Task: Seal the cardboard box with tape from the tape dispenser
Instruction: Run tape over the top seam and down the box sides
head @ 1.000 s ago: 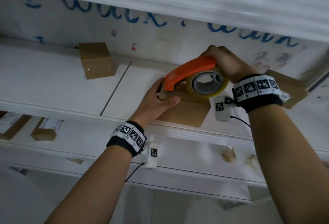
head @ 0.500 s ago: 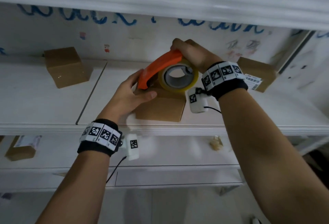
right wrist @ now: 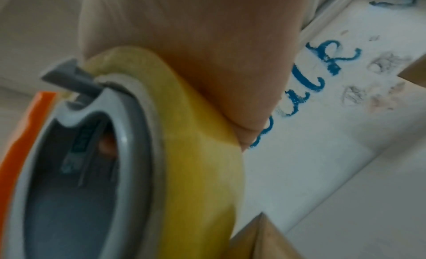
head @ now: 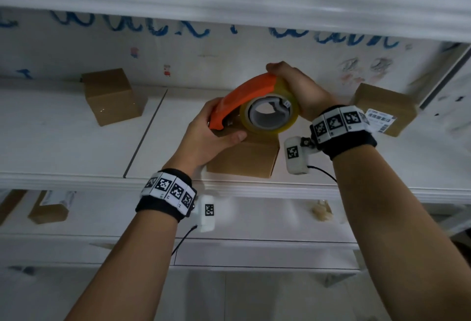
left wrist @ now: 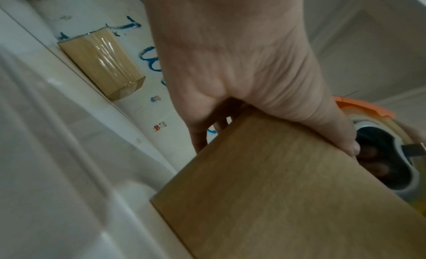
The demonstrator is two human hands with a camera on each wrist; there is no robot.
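Note:
A small brown cardboard box (head: 244, 160) sits near the front edge of the white shelf (head: 76, 147). My left hand (head: 206, 134) grips its top left edge, thumb along the near side; the left wrist view shows the box (left wrist: 288, 199) under that hand (left wrist: 242, 71). An orange tape dispenser (head: 244, 96) with a yellowish tape roll (head: 270, 114) rests tilted on the box top. My right hand (head: 298, 86) grips the dispenser from above and behind. In the right wrist view the roll (right wrist: 196, 144) and grey hub (right wrist: 76, 171) fill the frame under the palm (right wrist: 196, 44).
A taped box (head: 112, 96) stands at the shelf's back left, also seen as the taped box (left wrist: 101, 64) in the left wrist view. A labelled box (head: 384, 109) stands at the back right. Blue writing marks the back wall (head: 229, 53). A lower shelf holds more boxes (head: 48, 206).
The head view has swung, so the scene sits differently in frame. The dispenser has tilted up more on the box, its orange nose lower left. Both hands keep their hold.

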